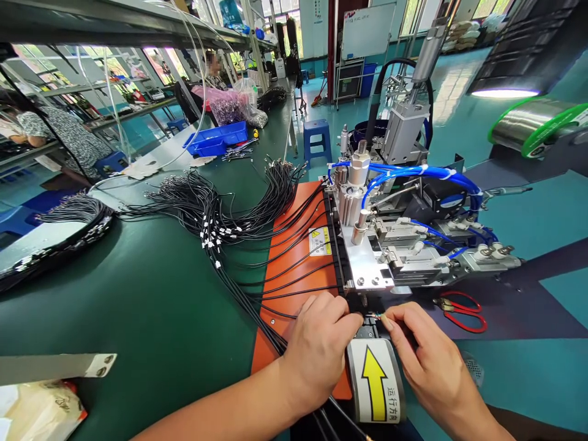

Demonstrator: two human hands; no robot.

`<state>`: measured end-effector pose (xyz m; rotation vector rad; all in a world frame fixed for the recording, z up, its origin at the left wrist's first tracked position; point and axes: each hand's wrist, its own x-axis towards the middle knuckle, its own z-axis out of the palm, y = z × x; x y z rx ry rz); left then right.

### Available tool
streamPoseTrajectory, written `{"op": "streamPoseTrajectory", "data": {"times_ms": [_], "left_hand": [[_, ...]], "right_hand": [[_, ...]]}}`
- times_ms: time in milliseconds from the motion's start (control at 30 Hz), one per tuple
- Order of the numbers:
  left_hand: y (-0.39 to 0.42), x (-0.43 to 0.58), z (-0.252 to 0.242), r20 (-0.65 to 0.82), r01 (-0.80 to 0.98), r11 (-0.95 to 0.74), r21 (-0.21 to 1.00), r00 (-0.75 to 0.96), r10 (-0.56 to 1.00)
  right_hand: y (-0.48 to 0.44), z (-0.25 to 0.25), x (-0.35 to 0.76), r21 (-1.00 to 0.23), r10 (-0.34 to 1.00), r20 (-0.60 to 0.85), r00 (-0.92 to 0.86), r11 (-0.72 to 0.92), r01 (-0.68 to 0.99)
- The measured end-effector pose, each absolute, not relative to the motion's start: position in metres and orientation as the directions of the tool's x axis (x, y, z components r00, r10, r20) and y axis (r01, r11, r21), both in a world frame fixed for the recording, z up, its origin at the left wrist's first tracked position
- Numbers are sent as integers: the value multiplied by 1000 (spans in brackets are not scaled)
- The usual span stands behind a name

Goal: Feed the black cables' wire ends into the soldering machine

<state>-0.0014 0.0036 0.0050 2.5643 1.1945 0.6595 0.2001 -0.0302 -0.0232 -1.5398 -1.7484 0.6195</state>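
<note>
Fingers closed, my left hand (320, 346) holds a black cable near its end, at the front edge of the machine (372, 263). Just to the right, my right hand (427, 352) pinches the thin wire tip (374, 316) of that cable between thumb and fingertip. Both hands are above a curved guide with a yellow arrow (375, 383). Several black cables (298, 263) run across the orange plate (287, 245) into the machine's left side. Their white-tagged bundle (214, 226) lies on the green table (184, 318).
Red-handled cutters (463, 311) lie right of the machine. A solder wire spool (535, 128) and a lamp (514, 55) are at upper right. A blue tray (215, 141) and another cable bundle (59, 245) rest farther off. People sit at the back left.
</note>
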Motion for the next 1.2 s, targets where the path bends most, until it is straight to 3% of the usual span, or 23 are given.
{"op": "streamPoseTrajectory", "data": {"times_ms": [400,933,1200], "left_hand": [[4,-2,5,293,666,-639,386,568,769],[4,-3,5,293,653,-647,393,578,762],[3,-3,3,303,653,-652,384,578,757]], "right_hand": [[-25,-5,198,-710,950,288,-119,295,640],[-19,-16,203,-767,984,172,-47,164,620],[-18,-12,199,-804,998,52,32,22,594]]}}
